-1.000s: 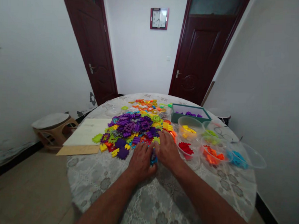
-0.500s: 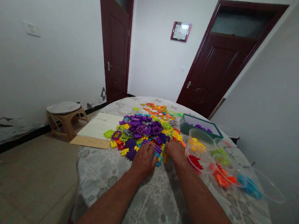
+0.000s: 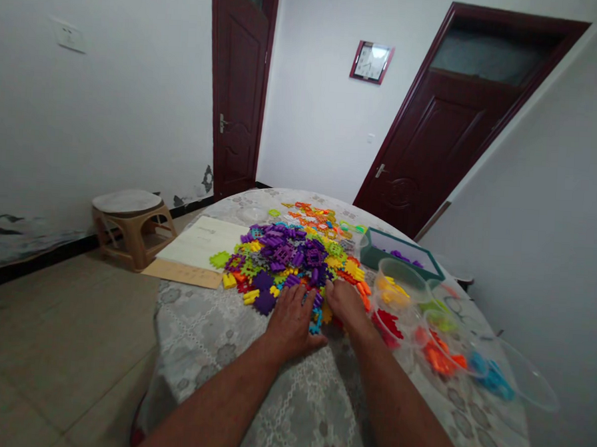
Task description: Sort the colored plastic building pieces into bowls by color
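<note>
A heap of plastic gear-shaped toy pieces (image 3: pixel 281 252), mostly purple with green, yellow, orange and blue ones, lies on the cloth-covered table. My left hand (image 3: pixel 293 323) rests at the near edge of the heap, fingers stretched over it and thumb held out to the right. It grips nothing that I can see. Close beside it, my right hand (image 3: pixel 345 303) reaches into the heap's near right edge with its fingers curled down. Whatever those fingertips hold or touch is hidden behind the hand.
Clear tubs of yellow pieces (image 3: pixel 393 292), red pieces (image 3: pixel 389 324), orange pieces (image 3: pixel 442 354) and blue pieces (image 3: pixel 493 377) stand to the right. Behind them is a green-edged box (image 3: pixel 374 255) with purple pieces. A pale sheet (image 3: pixel 202 245) and a ruler-like strip (image 3: pixel 183 273) lie at left.
My left thumb has swung out to the right, away from the fingers. My right hand stays at the heap's edge, slightly shifted. The whole view has turned a little.
</note>
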A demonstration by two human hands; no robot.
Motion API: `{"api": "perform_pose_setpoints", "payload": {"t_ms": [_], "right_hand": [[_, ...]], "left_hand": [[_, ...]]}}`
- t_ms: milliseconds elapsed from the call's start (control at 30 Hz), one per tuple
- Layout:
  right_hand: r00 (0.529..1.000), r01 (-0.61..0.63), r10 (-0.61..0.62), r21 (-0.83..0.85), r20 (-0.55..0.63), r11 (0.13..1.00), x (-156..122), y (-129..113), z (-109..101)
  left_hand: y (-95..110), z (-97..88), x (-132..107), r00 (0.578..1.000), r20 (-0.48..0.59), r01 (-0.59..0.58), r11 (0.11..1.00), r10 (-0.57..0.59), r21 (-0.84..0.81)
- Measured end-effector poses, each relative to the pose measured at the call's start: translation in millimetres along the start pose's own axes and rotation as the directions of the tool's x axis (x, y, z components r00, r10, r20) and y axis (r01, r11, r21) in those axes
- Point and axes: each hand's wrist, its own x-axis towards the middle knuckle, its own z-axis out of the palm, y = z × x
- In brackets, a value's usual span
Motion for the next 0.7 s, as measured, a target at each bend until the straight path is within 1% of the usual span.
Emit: {"api": "perform_pose_setpoints", "payload": {"t_ms": [167,300,367,400,467,533,567,633,700], "right_hand": [[0.99,0.101,-0.099,0.019,-0.098,0.995,-19.1,-3.7,11.6],[0.98,0.142,-0.13,0.075,-0.151,0.987,-30.2,-5.7,20.9],[0.975,0.164,-0.141,0.126,-0.17,0.978,-34.0,-6.4,22.4],[0.973,0.173,-0.14,0.182,-0.182,0.968,-36.1,-7.0,22.3],[0.974,0.168,-0.101,0.353,-0.202,0.921,-41.2,-8.8,20.9],[0.979,0.125,-0.019,0.527,-0.201,0.84,-47.0,-11.0,19.5],[0.981,0.089,0.032,0.589,-0.192,0.803,-49.8,-11.9,19.1],[0.975,0.025,0.131,0.67,-0.182,0.742,-54.7,-12.9,19.9],[0.959,-0.004,0.207,0.719,-0.195,0.695,-57.9,-12.3,22.5]], "left_hand": [[3.0,-1.6,1.4,0.998,-0.049,-0.035,0.999,0.035,-0.016],[5.0,-3.2,2.2,0.997,-0.067,-0.033,0.999,0.03,-0.038],[5.4,-3.6,2.1,0.998,-0.058,-0.034,0.998,0.031,-0.048],[5.3,-3.4,2.0,0.998,-0.053,-0.042,0.998,0.039,-0.053],[4.3,-1.9,1.6,0.997,-0.052,-0.067,0.996,0.064,-0.061],[2.4,0.9,1.5,0.994,-0.063,-0.098,0.993,0.094,-0.07],[1.4,2.5,1.7,0.992,-0.065,-0.115,0.99,0.11,-0.076],[-0.3,5.0,2.7,0.988,-0.057,-0.145,0.985,0.141,-0.091],[-0.7,5.5,4.4,0.986,-0.047,-0.162,0.981,0.158,-0.104]]}}
